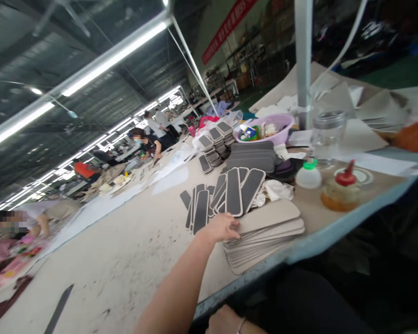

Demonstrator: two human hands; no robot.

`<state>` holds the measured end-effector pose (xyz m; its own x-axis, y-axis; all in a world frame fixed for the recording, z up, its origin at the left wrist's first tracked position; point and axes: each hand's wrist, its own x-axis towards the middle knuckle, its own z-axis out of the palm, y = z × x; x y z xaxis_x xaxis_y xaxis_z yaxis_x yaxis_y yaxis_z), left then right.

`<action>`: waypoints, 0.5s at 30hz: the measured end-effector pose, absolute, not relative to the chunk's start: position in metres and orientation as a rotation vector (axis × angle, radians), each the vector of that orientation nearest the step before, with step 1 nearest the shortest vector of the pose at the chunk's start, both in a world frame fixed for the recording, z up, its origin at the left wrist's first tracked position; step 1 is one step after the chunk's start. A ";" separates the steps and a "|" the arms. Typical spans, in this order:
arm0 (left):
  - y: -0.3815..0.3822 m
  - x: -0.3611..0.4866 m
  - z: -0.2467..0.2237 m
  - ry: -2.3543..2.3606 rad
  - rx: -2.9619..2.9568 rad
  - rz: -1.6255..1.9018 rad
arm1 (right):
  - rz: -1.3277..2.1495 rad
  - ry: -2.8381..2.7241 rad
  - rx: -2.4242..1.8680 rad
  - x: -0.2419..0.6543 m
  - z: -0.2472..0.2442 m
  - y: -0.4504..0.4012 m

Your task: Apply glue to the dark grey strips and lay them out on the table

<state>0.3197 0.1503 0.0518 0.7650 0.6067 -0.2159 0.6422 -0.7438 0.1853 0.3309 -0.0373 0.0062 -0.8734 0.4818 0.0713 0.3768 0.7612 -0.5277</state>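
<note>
"Well, where is the left hand (225, 227) resting?"
"At the left end of the stack of beige panels (266, 232), which is lying on the worktop (139, 255). The fingers are touching it; whether they're gripping a panel, I can't tell."
"And the right hand (225, 321)?"
"It's curling on the near side of the stack, partly cut off; I can't tell whether it's holding anything. Grey, pale-rimmed panels (233, 190) are lying just beyond the stack."
</note>
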 end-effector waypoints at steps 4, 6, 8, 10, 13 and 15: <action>0.151 0.317 0.052 0.917 2.768 -0.142 | 0.695 -2.796 -0.682 0.316 -0.011 -0.026; 0.142 0.312 0.056 0.953 2.798 -0.060 | 0.683 -2.810 -0.696 0.311 -0.022 -0.027; 0.129 0.299 0.063 1.032 2.827 0.039 | 0.673 -2.824 -0.695 0.310 -0.028 -0.031; 0.111 0.273 0.073 1.108 2.908 0.157 | 0.642 -2.800 -0.672 0.312 -0.027 -0.035; 0.078 0.212 0.081 1.243 3.084 0.316 | 0.555 -2.622 -0.550 0.320 -0.012 -0.040; 0.051 0.165 0.078 1.337 3.143 0.322 | 0.493 -2.448 -0.421 0.325 -0.001 -0.038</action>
